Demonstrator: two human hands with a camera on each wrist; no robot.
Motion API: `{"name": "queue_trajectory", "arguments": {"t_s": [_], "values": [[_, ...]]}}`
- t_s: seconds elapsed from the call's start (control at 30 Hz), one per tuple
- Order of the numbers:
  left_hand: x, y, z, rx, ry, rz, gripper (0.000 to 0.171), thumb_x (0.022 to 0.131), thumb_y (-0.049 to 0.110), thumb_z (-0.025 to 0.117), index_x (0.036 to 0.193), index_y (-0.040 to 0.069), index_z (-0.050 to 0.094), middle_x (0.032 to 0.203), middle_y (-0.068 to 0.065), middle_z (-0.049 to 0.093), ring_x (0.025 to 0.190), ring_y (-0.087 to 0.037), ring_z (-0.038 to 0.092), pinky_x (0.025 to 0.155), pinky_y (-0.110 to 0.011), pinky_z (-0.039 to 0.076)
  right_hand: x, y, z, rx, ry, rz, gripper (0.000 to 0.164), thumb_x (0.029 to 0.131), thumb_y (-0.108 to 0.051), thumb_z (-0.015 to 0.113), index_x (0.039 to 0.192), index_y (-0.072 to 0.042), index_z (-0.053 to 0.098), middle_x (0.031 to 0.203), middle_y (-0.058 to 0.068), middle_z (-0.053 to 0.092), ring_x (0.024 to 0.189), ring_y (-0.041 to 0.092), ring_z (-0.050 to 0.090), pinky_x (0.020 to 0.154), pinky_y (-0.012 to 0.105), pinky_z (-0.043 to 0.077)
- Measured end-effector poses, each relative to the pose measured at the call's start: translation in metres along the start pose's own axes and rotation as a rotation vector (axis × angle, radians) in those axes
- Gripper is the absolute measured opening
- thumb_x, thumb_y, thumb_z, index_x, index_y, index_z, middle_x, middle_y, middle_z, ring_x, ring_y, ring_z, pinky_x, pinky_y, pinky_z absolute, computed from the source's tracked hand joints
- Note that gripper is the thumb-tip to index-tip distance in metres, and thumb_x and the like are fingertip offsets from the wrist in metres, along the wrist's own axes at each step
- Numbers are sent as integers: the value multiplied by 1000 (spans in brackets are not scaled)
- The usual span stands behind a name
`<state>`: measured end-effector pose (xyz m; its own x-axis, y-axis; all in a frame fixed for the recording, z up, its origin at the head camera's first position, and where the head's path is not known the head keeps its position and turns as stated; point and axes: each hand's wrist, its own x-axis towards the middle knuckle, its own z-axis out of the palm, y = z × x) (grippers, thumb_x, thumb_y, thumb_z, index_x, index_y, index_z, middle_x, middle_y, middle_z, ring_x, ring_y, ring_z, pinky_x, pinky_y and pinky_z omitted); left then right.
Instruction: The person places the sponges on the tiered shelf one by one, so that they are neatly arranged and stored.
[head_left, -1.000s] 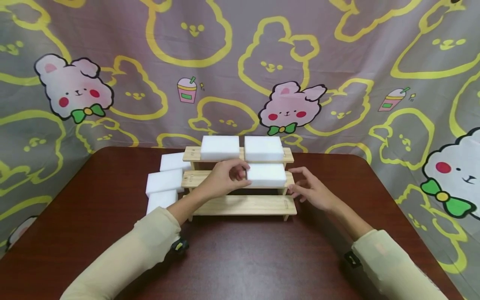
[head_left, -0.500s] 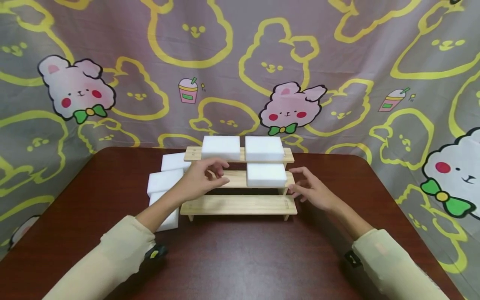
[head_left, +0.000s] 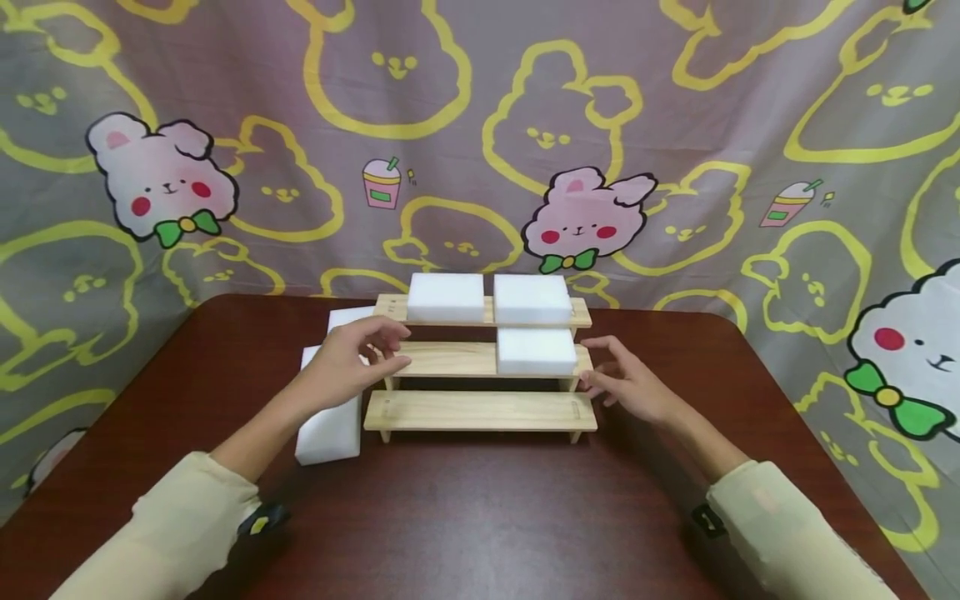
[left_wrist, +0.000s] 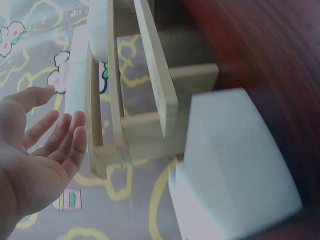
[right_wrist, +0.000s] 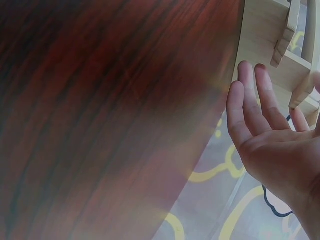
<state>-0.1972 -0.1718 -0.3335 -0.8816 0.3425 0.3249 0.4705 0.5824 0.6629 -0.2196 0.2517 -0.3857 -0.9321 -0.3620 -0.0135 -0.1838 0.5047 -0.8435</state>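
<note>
In the head view, the left hand [head_left: 348, 360], fingers loosely parted and holding nothing, is near one end of a pale wooden three-tier stand [head_left: 480, 410], with white rectangular foam blocks [head_left: 330, 433] lying below it on the dark red-brown table [head_left: 480, 517]. Between the hands, one white middle-tier block [head_left: 536, 352] sits beneath two white top-tier blocks [head_left: 446, 297]. The left wrist view shows an empty palm. In the right wrist view, the right hand [right_wrist: 277, 142] is relaxed and empty beside the stand, contact unclear.
</note>
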Motion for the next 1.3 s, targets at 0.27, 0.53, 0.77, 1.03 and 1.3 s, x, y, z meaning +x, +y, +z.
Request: {"name": "queue_trajectory", "arguments": {"t_s": [0.27,0.53,0.77,1.03,1.3], "values": [[-15,-16,-15,55,54,-44,28,92,9,79,117,0,72,92,-10,73,84,-11,63,72,-22,54,0,1,0,4,-2,0,55,106,-18,60,153,-7,34,107,28,72,93,27,75,74,38,56],[-27,-35,-20,104,79,-50,24,87,2,80,109,-1,72,85,-10,71,78,-4,60,67,-21,53,1,1,0,6,-5,-7,55,106,-18,59,153,-7,33,107,28,72,94,28,75,74,39,56],[-37,-49,-20,143,36,-112,27,87,4,81,111,-4,71,89,-12,70,80,-17,65,68,-24,54,1,2,0,14,-4,-10,55,106,-17,60,153,-6,34,106,27,72,93,25,75,73,39,57],[-48,-63,-15,215,-24,-148,31,83,8,85,110,-2,71,86,-8,68,82,-20,64,69,-28,49,1,3,0,9,-6,-7,55,106,-18,60,153,-7,34,107,28,72,94,27,75,73,38,56],[-56,-72,-11,338,-38,-121,47,78,17,92,115,0,70,90,-7,64,84,-19,58,74,-36,49,1,3,0,11,-7,-11,55,106,-18,59,153,-7,33,107,28,72,93,26,75,73,39,56]]}}
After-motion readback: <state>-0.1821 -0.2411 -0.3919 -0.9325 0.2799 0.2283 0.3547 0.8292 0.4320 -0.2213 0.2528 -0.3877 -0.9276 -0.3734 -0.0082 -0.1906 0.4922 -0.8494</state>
